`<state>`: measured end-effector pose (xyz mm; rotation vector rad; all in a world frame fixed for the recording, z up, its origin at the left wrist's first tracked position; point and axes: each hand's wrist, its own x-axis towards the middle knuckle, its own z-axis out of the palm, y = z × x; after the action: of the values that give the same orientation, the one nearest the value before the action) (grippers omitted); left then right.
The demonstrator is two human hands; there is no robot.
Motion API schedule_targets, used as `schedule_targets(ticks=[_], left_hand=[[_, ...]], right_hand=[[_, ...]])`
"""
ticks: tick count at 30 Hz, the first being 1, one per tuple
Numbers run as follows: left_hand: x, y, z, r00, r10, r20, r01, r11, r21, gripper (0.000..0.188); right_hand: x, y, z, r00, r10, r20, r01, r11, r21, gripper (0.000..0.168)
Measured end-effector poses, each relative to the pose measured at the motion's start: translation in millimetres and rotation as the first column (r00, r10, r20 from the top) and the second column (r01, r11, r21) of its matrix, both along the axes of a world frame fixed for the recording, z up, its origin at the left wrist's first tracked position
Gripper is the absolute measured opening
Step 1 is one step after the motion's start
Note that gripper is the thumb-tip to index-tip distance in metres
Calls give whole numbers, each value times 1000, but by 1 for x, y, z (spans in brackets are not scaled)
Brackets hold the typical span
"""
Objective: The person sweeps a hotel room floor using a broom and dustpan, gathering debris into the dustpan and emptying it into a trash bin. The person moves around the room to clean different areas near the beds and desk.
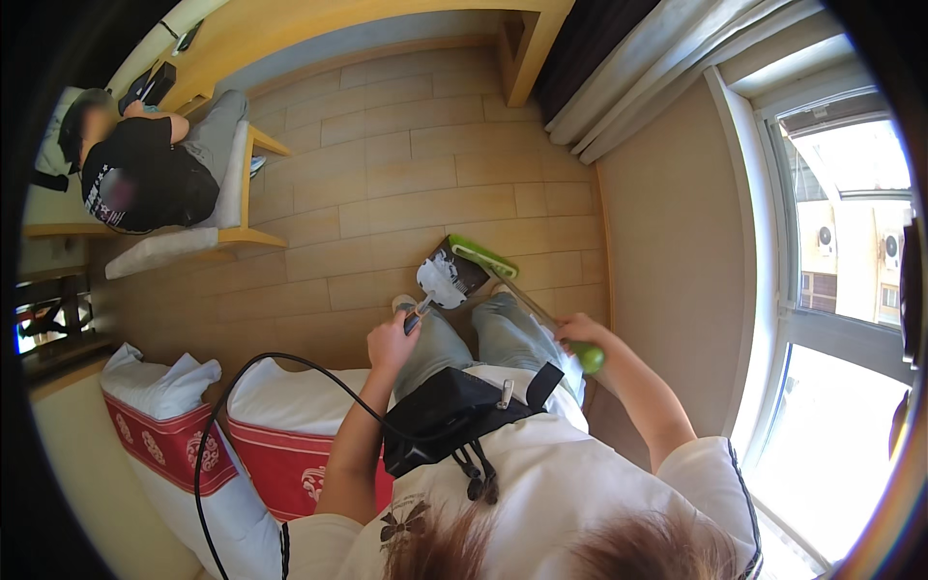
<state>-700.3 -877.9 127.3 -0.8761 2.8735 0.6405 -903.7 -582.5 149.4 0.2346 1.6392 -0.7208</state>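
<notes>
My left hand [392, 338] grips the dark handle of a long-handled dustpan [441, 279], whose grey and white pan rests on the tiled floor in front of my feet. In my right hand [582, 330] is the handle of a green broom [484, 257], closed in the fingers near its rounded green end. The broom's head lies across the far right edge of the dustpan, touching or just over it. Any dirt in the pan is too small to tell.
Two beds with red runners [290, 457] stand at the lower left. A person in a black shirt [148, 170] sits on a wooden chair [246, 188] at the upper left, by a wooden desk [290, 36]. Curtains [631, 80] and a window [834, 239] are on the right. A black cable [206, 442] hangs beside my left arm.
</notes>
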Motion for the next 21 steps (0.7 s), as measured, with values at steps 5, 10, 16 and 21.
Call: schedule_targets(ticks=[5,10,16,21], left_hand=[[3,1,-9,1000,17,17,-17,1000,8,28],[-6,-3,-2,1000,9,15,-10,999,31,24],[-2,-3,-5,1000,4,8,-5,1000,20,25],[0,0,-4,1000,11,-1,-11,1000,22,25]], right_hand=[[-18,13,62,976,-198,85,199,980,-4,44],[23,-2,-13,586,702,-404,-677,698,233,37],[-10,-6,-7,931,363,-37,-362,931,44,41],[-42,10,69,996,-59,67,57,998,34,47]])
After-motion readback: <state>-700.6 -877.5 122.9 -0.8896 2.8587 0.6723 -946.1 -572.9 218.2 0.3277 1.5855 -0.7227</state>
